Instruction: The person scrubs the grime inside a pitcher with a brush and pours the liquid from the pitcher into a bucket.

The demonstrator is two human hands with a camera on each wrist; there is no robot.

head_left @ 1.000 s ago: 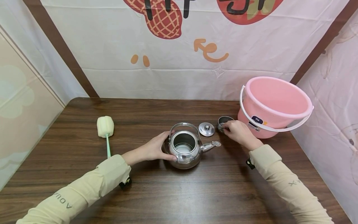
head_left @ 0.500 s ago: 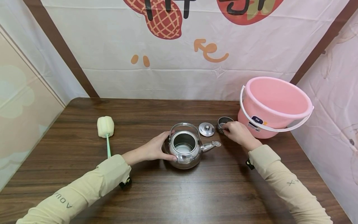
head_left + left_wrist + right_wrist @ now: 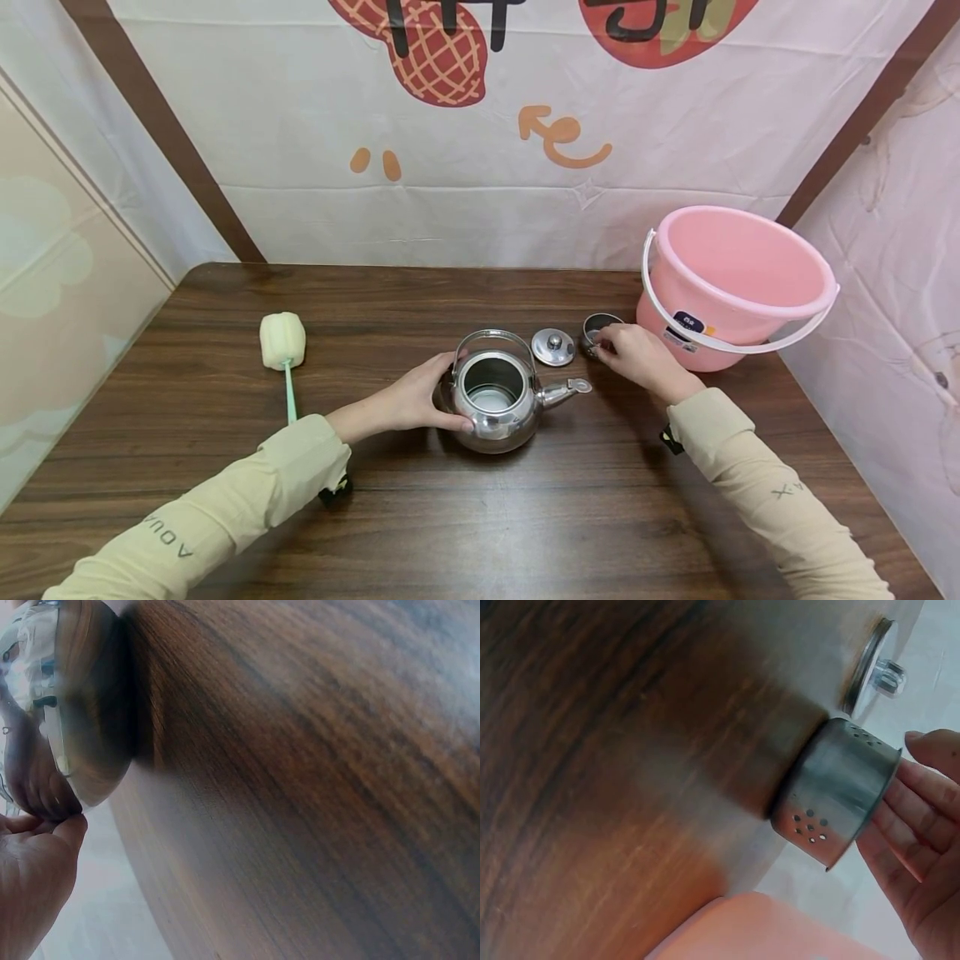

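Note:
A shiny steel kettle (image 3: 504, 431) stands lidless on the table, its wire handle upright and spout to the right. My left hand (image 3: 412, 398) holds its left side, thumb along the front and fingers partly hidden behind the body. In the left wrist view, that hand (image 3: 37, 870) meets the kettle's polished wall (image 3: 94, 705). My right hand (image 3: 641, 358) pinches the rim of a small steel strainer cup (image 3: 600, 323) standing on the table. The right wrist view shows holes in the strainer's side and the thumb (image 3: 934, 750) at its rim. Between kettle and strainer lies the knobbed lid (image 3: 553, 347).
A pink bucket (image 3: 697, 287) with a white handle stands right behind the strainer. On the left lies a pale yellow sponge brush (image 3: 282, 340) with a green stem. A printed cloth (image 3: 450, 212) hangs along the wooden table's (image 3: 420, 287) far edge.
Almost nothing differs. The right hand's fingers have shifted very slightly at the strainer; the left hand and kettle stay in place.

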